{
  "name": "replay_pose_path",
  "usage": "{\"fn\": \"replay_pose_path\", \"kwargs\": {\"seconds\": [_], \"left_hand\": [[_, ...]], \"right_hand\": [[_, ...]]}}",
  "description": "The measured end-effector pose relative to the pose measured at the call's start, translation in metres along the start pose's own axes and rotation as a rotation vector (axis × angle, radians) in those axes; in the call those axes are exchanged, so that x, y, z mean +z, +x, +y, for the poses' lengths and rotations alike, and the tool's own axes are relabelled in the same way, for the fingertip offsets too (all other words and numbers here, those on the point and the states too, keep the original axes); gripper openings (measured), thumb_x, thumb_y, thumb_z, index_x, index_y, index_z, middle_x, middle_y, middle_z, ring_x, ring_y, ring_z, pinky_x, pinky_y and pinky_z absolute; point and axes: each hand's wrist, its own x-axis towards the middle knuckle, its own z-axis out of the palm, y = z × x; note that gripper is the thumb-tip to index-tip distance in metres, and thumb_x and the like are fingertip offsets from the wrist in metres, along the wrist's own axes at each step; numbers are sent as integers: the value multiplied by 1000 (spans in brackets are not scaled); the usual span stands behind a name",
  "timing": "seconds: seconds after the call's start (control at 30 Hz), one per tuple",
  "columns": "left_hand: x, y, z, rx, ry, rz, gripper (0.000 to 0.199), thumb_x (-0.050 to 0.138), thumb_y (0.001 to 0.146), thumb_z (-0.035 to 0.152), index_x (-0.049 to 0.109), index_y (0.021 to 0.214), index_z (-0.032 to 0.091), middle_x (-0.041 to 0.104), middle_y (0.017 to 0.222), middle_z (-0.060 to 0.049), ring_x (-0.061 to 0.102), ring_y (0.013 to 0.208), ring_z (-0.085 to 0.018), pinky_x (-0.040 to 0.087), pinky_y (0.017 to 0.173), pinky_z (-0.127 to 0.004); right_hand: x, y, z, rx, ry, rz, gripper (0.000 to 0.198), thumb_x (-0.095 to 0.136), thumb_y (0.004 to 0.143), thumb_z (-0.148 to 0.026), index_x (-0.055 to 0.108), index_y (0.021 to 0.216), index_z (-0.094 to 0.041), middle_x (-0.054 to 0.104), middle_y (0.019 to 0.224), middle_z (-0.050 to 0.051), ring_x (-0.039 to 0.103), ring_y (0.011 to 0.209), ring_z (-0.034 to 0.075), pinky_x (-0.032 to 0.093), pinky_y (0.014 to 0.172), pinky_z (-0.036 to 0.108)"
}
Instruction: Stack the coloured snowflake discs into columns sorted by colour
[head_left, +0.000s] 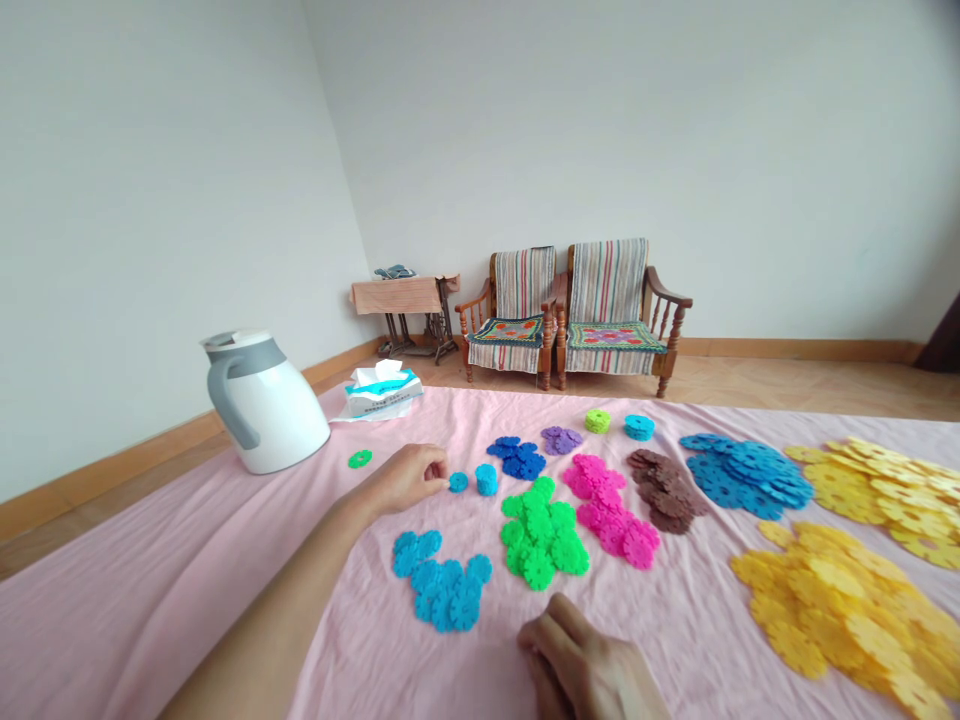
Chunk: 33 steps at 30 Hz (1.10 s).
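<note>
My left hand [411, 477] reaches forward with its fingers curled together, its fingertips at the left edge of a short stack of light blue flower-shaped discs [458, 482]. Whether they grip a disc is hidden. Just right of it stands a taller light blue stack [487, 480]. Nearer me, loose light blue discs [444, 585] lie overlapping. My right hand [589, 660] rests closed on the cloth near the front, below the green disc pile [544, 535]; what its fingers hold, if anything, does not show.
Pink [611, 510], brown [664, 490], dark blue [517, 457], purple [561, 440], blue [742, 475] and yellow disc piles [847, 600] spread rightward on the pink cloth [375, 650]. Small lime [597, 421] and blue stacks [639, 428] stand behind. A white jug [281, 415], tissue pack [384, 390] and green disc [360, 459] are left.
</note>
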Motion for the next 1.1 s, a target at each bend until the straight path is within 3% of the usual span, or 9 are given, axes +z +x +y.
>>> {"fn": "replay_pose_path", "kwargs": {"seconds": [0.13, 0.2, 0.33, 0.5, 0.63, 0.8, 0.93, 1.1], "left_hand": [[-10, -8, 3, -104, -57, -315, 11, 64, 65, 26, 62, 67, 15, 60, 62, 3, 55, 60, -13, 38, 52, -19], [-9, -10, 6, -150, -20, -398, 19, 72, 57, 30, 62, 67, 16, 61, 63, 3, 55, 59, -12, 37, 50, -18], [-5, -11, 17, -178, 111, -421, 26, 77, 49, 30, 62, 65, 17, 60, 63, 4, 53, 58, -12, 34, 47, -18], [-3, -9, 27, -93, 145, -440, 21, 75, 51, 23, 61, 66, 18, 57, 64, 5, 51, 60, -12, 34, 49, -18], [-7, -8, 29, -11, -11, -453, 9, 64, 61, 14, 62, 68, 17, 54, 63, 5, 50, 61, -11, 36, 52, -17], [-11, -8, 23, 40, -272, -502, 11, 62, 65, 16, 64, 75, 17, 60, 69, 3, 53, 66, -12, 41, 59, -19], [-8, -7, 18, 11, -435, -523, 18, 62, 66, 20, 67, 83, 17, 65, 74, 1, 56, 65, -14, 44, 61, -21], [-4, -6, 15, -38, -437, -520, 26, 62, 65, 19, 70, 89, 17, 67, 74, -1, 58, 64, -14, 44, 55, -21]], "right_hand": [[0, 0, 0, -5, 0, 2, 29, 30, 92, -22, 56, 77, -24, 59, 70, 0, 60, 51, 8, 45, 48, 13], [1, 0, 1, -5, -4, 9, 29, 31, 92, -22, 56, 77, -24, 59, 70, -1, 60, 50, 8, 45, 48, 13], [2, 0, 1, -8, -6, 12, 30, 30, 92, -23, 56, 78, -25, 60, 70, -1, 60, 50, 8, 45, 48, 13], [2, 0, 1, -8, -10, 8, 30, 30, 93, -24, 56, 78, -25, 59, 70, 0, 60, 50, 8, 45, 48, 13], [2, 0, 1, -11, -12, 6, 31, 29, 93, -24, 56, 78, -25, 59, 70, 0, 59, 50, 8, 44, 47, 13], [3, -1, 2, -13, -16, 16, 29, 31, 93, -25, 56, 77, -25, 59, 69, -1, 59, 49, 8, 43, 46, 13], [6, -2, 2, -9, -18, 32, 30, 30, 93, -24, 55, 76, -25, 58, 68, -1, 58, 48, 8, 44, 46, 14], [7, -1, 2, -5, -20, 41, 29, 31, 92, -25, 55, 75, -25, 58, 68, -1, 58, 48, 8, 43, 46, 14]]}}
